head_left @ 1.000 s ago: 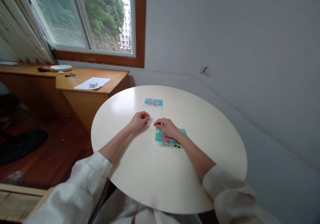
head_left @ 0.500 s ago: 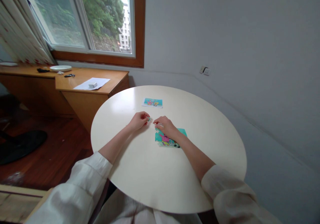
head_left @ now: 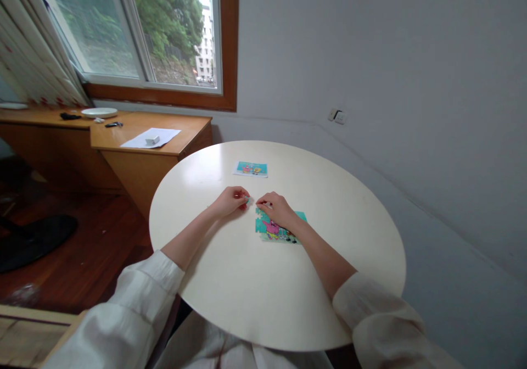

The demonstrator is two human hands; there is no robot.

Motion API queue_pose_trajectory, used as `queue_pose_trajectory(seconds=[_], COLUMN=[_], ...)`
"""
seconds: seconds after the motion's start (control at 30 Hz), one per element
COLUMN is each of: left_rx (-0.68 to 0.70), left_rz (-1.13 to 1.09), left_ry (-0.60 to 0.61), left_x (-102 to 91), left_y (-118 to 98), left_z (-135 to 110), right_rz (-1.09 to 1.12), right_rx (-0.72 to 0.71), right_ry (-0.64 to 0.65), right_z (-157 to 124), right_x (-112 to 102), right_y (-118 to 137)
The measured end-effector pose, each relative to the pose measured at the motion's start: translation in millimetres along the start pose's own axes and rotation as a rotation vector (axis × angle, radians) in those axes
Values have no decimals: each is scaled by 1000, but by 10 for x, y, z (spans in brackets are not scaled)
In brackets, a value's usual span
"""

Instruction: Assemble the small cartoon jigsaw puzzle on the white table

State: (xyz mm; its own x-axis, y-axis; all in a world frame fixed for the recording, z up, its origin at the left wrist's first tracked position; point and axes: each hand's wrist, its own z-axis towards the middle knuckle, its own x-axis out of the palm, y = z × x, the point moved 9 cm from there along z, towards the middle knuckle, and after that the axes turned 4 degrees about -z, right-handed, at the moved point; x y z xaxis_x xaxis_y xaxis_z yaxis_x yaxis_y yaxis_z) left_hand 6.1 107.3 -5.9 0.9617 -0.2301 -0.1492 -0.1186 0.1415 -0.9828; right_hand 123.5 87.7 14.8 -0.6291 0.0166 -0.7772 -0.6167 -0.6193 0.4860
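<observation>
A teal cartoon jigsaw puzzle point(head_left: 272, 230) lies on the round cream table point(head_left: 230, 281), partly under my right hand point(head_left: 276, 208). My right hand rests curled on the puzzle's top left corner, its fingertips pinched together; what they hold, if anything, is hidden. Just to its left, my left hand point(head_left: 230, 200) pinches a small teal puzzle piece point(head_left: 246, 198) between thumb and fingers. The two hands almost touch. A small picture card point(head_left: 251, 168) with the same cartoon lies farther back on the table.
A wooden desk point(head_left: 135, 138) stands at the left under the window, with a sheet of paper point(head_left: 151, 137), a white plate point(head_left: 99, 112) and small dark items on it. Grey walls close in behind and to the right. A dark chair base point(head_left: 33, 240) sits on the wooden floor.
My left hand has edged slightly right toward my right hand, bringing the small piece closer to the puzzle's corner. My right hand shifted a little.
</observation>
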Motion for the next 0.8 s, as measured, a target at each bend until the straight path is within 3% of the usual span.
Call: queue_pose_trajectory(seconds=[0.43,0.67,0.8], left_rx=[-90,-121,-134], left_rz=[-131,-206,-210], left_ry=[31,49,58], left_x=[42,63,73], left_y=[82,134,143], left_z=[-12,-3,-6], right_rz=[-155,-159,-170], right_rx=[-63,-83,-75], right_ry=[75,-26,47], right_z=[11,-30,-40], right_x=[96,-57,-20], right_y=[4,52,69])
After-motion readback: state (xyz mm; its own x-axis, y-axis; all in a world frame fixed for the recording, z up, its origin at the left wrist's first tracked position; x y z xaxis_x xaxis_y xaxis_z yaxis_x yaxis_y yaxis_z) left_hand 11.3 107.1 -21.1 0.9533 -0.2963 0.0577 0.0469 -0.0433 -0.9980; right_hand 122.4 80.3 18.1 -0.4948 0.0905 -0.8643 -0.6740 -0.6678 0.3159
